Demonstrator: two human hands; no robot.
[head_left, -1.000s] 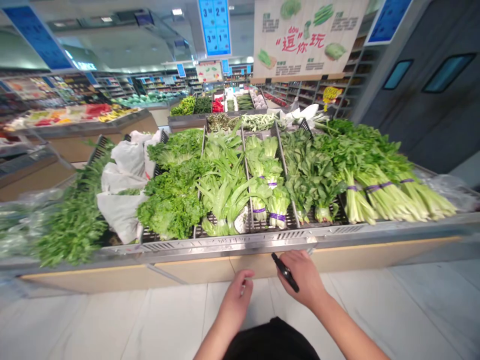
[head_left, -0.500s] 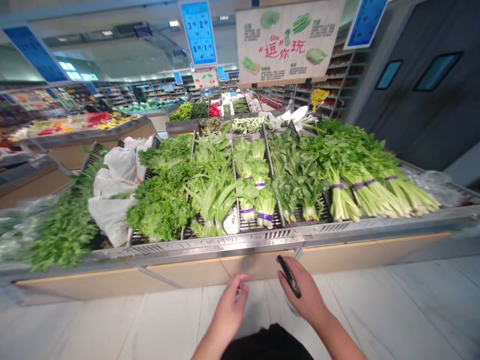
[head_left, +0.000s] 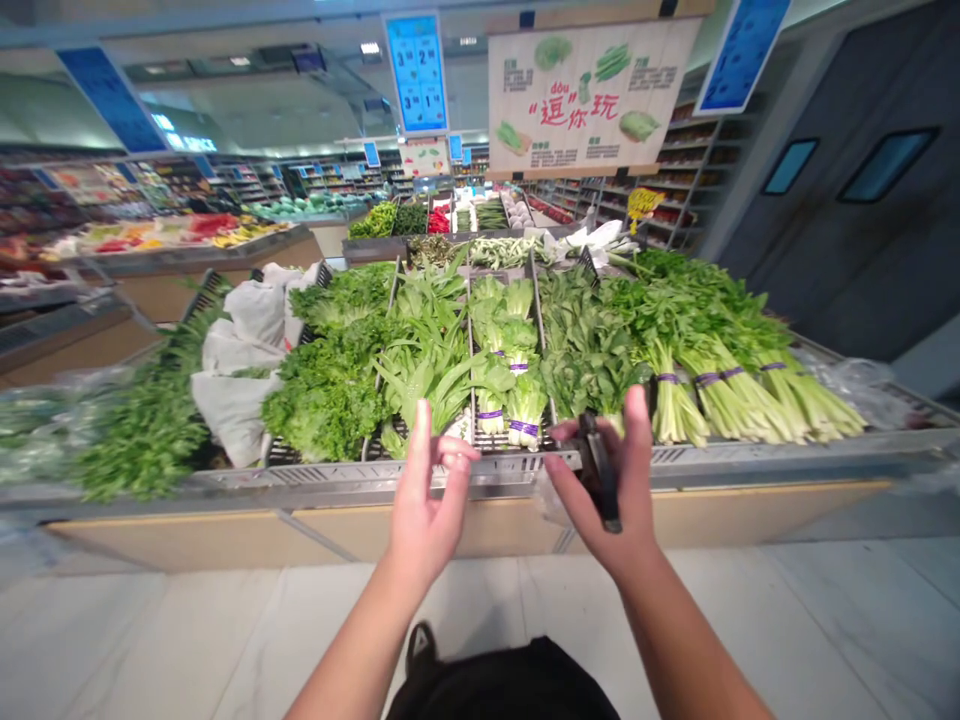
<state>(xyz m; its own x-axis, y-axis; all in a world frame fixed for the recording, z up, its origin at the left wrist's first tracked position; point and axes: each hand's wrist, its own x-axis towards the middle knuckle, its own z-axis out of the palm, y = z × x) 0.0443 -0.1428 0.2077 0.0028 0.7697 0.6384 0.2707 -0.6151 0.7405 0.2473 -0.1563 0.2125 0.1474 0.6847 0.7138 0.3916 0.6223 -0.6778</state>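
Head view: a left hand and a right hand are raised above the steel rim of a produce desk. A black handheld device is gripped nearly upright by the closed right fingers, with its lower end left projecting past the palm. The left fingers are held open, with the thumb and forefinger parted, and nothing is seen gripped by them. A thin, clear film may be caught beside the right hand, but this cannot be told for sure.

A drop is judged the main risk: if the grip on the device is loosened, it could be lost among the greens or onto the rim. Loose leaves could be snagged or pushed out of place if the rim area is brushed by a hand.

Black grid trays are set side by side. Green leaf lettuce is heaped in one, and purple-banded bundles of greens are laid in another. Banded celery is laid toward the right, while white bags are piled at centre left.
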